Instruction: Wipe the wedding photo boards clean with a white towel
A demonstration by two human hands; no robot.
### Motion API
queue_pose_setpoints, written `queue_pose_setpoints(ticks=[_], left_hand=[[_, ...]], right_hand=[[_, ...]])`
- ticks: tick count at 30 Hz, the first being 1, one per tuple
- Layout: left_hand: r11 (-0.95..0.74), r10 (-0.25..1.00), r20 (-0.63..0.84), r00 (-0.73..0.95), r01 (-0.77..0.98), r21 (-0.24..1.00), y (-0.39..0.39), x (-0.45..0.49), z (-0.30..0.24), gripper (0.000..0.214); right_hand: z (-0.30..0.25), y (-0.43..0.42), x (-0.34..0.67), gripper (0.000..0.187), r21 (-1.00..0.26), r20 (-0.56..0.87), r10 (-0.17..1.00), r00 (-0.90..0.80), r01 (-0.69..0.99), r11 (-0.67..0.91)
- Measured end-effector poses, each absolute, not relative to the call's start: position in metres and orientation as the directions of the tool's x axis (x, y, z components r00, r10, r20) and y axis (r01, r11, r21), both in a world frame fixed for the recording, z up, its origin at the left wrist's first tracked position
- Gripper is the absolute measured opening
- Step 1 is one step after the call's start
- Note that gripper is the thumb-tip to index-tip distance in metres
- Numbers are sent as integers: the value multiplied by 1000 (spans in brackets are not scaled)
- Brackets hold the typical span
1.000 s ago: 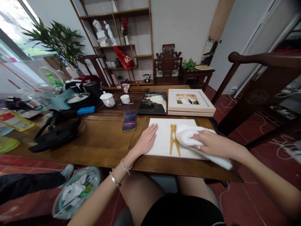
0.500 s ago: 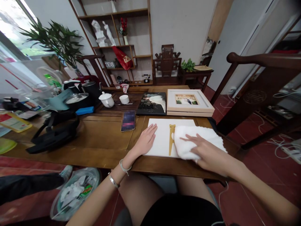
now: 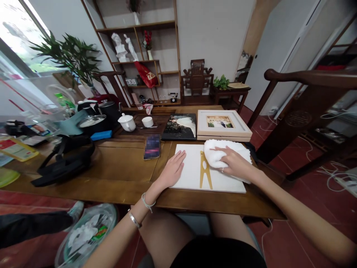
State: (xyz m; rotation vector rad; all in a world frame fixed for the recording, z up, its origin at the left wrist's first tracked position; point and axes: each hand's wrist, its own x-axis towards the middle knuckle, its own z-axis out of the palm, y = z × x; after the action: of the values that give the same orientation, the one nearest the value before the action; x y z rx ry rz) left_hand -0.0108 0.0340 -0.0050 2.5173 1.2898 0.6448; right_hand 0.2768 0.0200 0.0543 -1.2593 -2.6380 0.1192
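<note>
A flat white board [image 3: 189, 175] lies at the table's front edge, with a gold shape like a clothes peg [image 3: 205, 172] upright in its middle. My left hand [image 3: 173, 169] rests flat on the board's left side, fingers stretched out, holding it down. Bunched under my right hand [image 3: 237, 163] is a white fluffy towel [image 3: 216, 149], which covers the board's upper right part. The right fingers press into the towel and grip it, the index finger extended to the left. Part of the towel is hidden beneath that hand.
Behind the board are a pale framed photo [image 3: 242, 126] and a dark picture panel [image 3: 170, 132]. A phone [image 3: 152, 147] lies to the left, near a white lidded cup [image 3: 126, 123]. A black strapped item [image 3: 61, 162] sits farther left. A wooden chair [image 3: 301, 111] stands at the right.
My right hand and the towel have moved up and slightly left on the board, uncovering its lower right and the gold shape's right leg. My left hand stays in place.
</note>
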Motion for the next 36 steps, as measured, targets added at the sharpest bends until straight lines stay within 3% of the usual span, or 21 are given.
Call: queue_pose_setpoints(ticks=[3,8,13,15,21,24,30,36], left_hand=[[-575,818,266,510,711,404,34,-10,-4,47],[-576,817,272,508,706,411,34,-10,-4,47],[-578,816,278,507,707,408,34,-10,-5,47],[-576,818,276,505,709,407,33,-10,-5,47],[-573,819,270,506,708,413,33,-10,-4,46],[-576,817,276,506,704,415,33,-11,-5,46],[-577,817,280,505,703,415,33,-10,-4,46],[-564,825,255,504,717,409,33,-9,-3,47]], right_hand=[[46,12,276,24,-157,162,771,-616,755,637],[67,-45,275,31,-242,42,736,-676,708,664],[86,-65,284,22,-362,-89,789,-608,758,543],[81,-49,289,18,-354,-84,817,-571,783,511],[50,27,296,24,-259,117,831,-544,791,554],[47,45,295,26,-223,131,841,-525,811,541],[62,1,291,26,-222,25,828,-561,804,552],[86,-65,294,18,-335,-108,791,-602,771,542]])
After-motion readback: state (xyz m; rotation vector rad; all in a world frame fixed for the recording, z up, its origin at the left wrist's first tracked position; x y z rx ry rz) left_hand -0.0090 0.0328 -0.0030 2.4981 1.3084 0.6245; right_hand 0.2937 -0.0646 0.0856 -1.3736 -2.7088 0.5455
